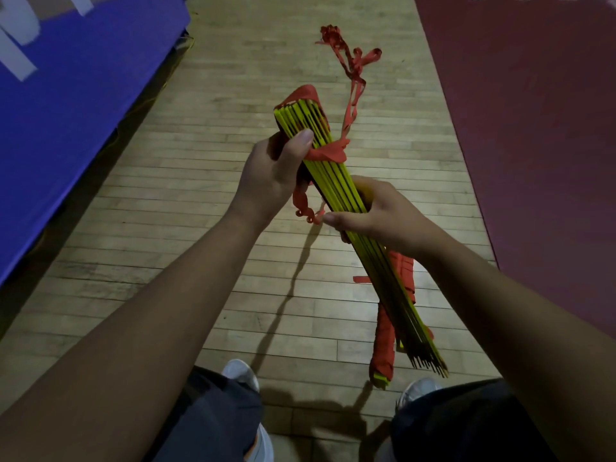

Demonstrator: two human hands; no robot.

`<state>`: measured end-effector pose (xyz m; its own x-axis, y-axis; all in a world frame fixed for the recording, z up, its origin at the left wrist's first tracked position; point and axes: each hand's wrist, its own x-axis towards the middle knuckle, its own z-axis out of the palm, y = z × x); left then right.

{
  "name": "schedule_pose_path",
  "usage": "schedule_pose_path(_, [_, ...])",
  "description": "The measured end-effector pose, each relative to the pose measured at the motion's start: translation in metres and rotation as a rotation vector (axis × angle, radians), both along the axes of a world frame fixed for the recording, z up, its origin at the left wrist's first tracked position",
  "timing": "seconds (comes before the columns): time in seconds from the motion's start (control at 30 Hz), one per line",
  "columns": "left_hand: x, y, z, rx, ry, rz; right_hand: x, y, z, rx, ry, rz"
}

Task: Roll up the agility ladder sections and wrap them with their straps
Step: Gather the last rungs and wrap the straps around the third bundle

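Legs: dark trousers (213, 421) and pale grey-white shoes (240, 373) are showing at the bottom edge, with the shoes standing on the floor.
Left hand: left hand (270, 175) is gripping the upper part of the bundle of flat yellow ladder rungs (333, 180). The thumb is pressing on top and the fingers are curling underneath.
Right hand: right hand (376, 211) is clamping round the bundle's middle with curled fingers. Its thumb tip is touching a curly strap tail.
Bundle: it is hanging in the air between both hands, tilting from upper left down to lower right.
Strap: thin red fabric strap (328, 153) is circling the bundle just beside the left thumb. Its loose length is trailing away to a tangle on the floor, and more red is bunching at both bundle ends.
Floor: pale wooden plank floor (233, 95) is bordering a dark red surface (533, 128) on the right.
Writing: blue padded mat (66, 95) at left is showing parts of large white letters, cut off and unreadable.
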<state>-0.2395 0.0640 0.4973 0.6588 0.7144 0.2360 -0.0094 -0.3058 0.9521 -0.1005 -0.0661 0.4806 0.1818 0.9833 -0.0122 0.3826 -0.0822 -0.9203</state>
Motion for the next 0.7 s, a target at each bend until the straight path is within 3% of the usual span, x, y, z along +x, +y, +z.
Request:
schedule_pose_path(0.13, [0.000,0.004,0.001,-0.012,0.033,-0.034,0.001,-0.002,0.001,0.017,-0.093,-0.013])
schedule_pose_path(0.27, [-0.001,0.011,0.006,0.074,0.145,-0.024,0.002,-0.002,-0.001,0.026,-0.082,-0.091])
schedule_pose_path(0.4, [-0.001,0.010,0.004,0.088,0.278,-0.006,-0.002,0.002,-0.010,0.006,-0.194,-0.147])
schedule_pose_path(0.53, [0.004,0.008,-0.002,-0.041,0.138,0.066,-0.004,0.005,-0.010,-0.007,-0.224,-0.178])
schedule_pose_path(0.7, [0.002,0.014,-0.004,-0.169,-0.022,0.048,0.004,0.004,-0.002,0.008,-0.109,-0.101])
